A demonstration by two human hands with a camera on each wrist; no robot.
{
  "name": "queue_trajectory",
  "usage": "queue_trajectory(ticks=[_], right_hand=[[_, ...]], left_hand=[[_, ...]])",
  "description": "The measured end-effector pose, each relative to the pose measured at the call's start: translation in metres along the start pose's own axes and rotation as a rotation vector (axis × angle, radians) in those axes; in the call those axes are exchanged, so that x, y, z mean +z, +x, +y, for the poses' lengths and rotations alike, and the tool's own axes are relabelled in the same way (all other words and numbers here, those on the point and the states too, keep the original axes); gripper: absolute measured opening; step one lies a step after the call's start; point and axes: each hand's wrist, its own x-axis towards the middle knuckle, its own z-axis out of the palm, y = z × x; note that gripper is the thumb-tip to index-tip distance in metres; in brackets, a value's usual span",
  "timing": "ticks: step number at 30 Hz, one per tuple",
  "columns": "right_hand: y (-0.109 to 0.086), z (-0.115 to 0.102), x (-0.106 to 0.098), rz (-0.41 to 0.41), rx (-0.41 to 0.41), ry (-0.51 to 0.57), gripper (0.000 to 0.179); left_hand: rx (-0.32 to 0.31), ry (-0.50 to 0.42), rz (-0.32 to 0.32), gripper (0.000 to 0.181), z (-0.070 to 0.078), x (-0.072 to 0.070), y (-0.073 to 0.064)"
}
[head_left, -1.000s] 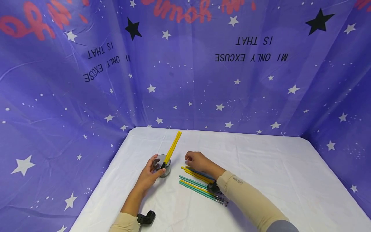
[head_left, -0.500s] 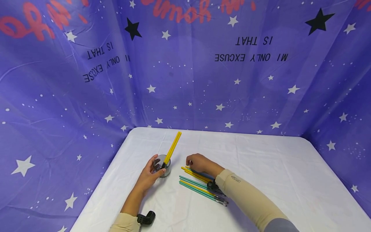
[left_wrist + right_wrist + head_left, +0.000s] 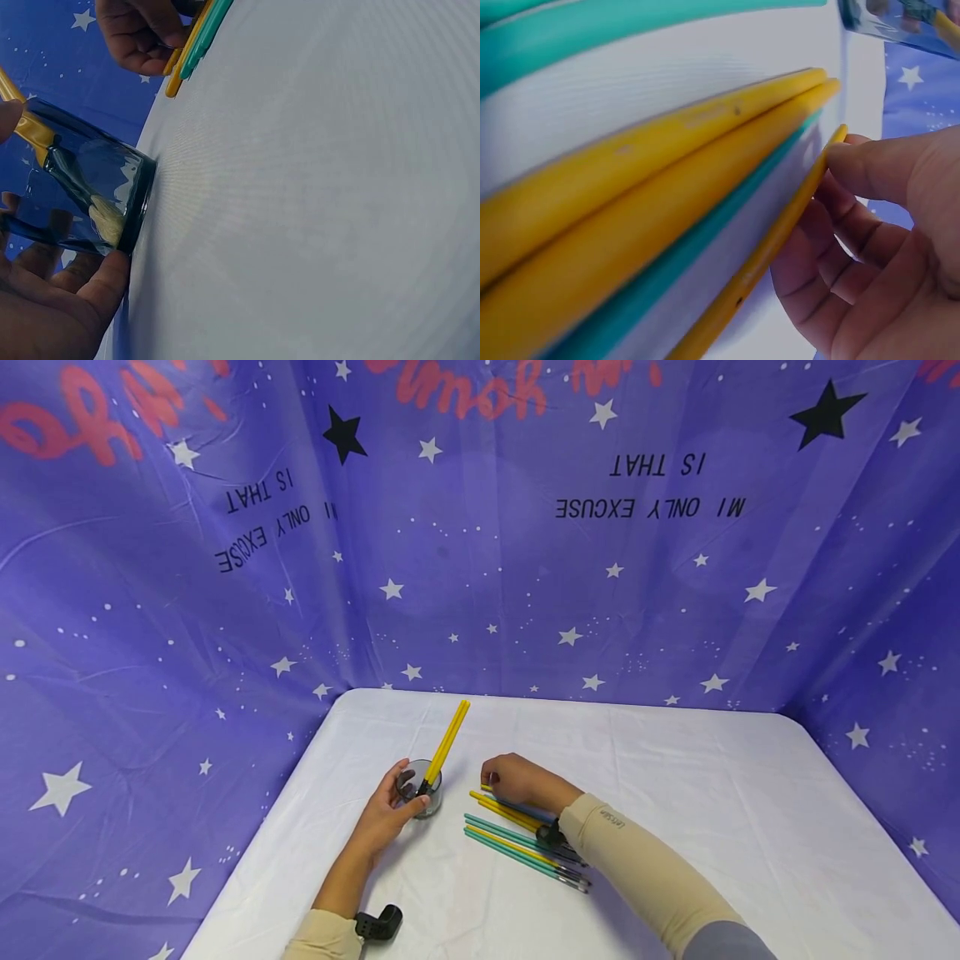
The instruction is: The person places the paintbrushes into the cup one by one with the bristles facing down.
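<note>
In the head view, my left hand (image 3: 384, 820) grips a clear drinking glass (image 3: 432, 807) standing on the white table. Two yellow-handled paintbrushes (image 3: 448, 742) lean in it, pale bristles (image 3: 107, 219) down, as the left wrist view shows. Across from the glass, my right hand (image 3: 517, 778) bends over the far side of the loose brushes. Its thumb and fingers pinch a yellow paintbrush (image 3: 769, 244) near its handle end, seen in the right wrist view. Alongside it lie a teal brush (image 3: 705, 232) and two yellow brushes (image 3: 652, 176). My right forearm hides their bristle ends.
Nearer the person, several teal and yellow paintbrushes (image 3: 517, 853) lie side by side, handle ends toward the glass. A white cloth covers the table (image 3: 675, 793). Purple star-printed curtains (image 3: 525, 610) hang at the back and sides.
My right hand has shifted slightly, and the yellow handle tip at its fingers now stands a little farther from the other brushes. The left hand and glass stay put.
</note>
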Motion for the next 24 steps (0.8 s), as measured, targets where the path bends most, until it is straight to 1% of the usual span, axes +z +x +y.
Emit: queue_trajectory(ticks=[5, 8, 10, 13, 15, 20, 24], right_hand=[[-0.002, -0.002, -0.009, 0.0, 0.014, 0.036, 0.018], [-0.003, -0.004, -0.016, 0.005, -0.012, 0.043, 0.019], [-0.004, -0.005, -0.021, 0.012, -0.046, 0.042, 0.019], [-0.006, -0.008, -0.028, 0.04, -0.109, 0.035, 0.016], [-0.008, -0.01, -0.032, 0.055, -0.123, 0.046, 0.014], [-0.012, -0.018, -0.041, 0.103, -0.117, 0.1, 0.015], [-0.014, -0.023, -0.047, 0.164, -0.13, 0.133, 0.013]], left_hand=[[0.003, -0.008, -0.002, 0.081, 0.002, 0.0, 0.0], [0.002, -0.009, -0.002, 0.081, 0.002, 0.0, 0.0], [0.002, -0.011, 0.0, 0.081, 0.001, 0.0, 0.001], [-0.001, -0.008, 0.003, 0.081, 0.0, -0.001, 0.001], [0.0, -0.003, 0.006, 0.081, -0.001, -0.001, 0.002], [0.006, -0.006, 0.005, 0.081, -0.001, 0.0, 0.001], [0.015, -0.005, 0.003, 0.081, -0.001, 0.0, 0.001]])
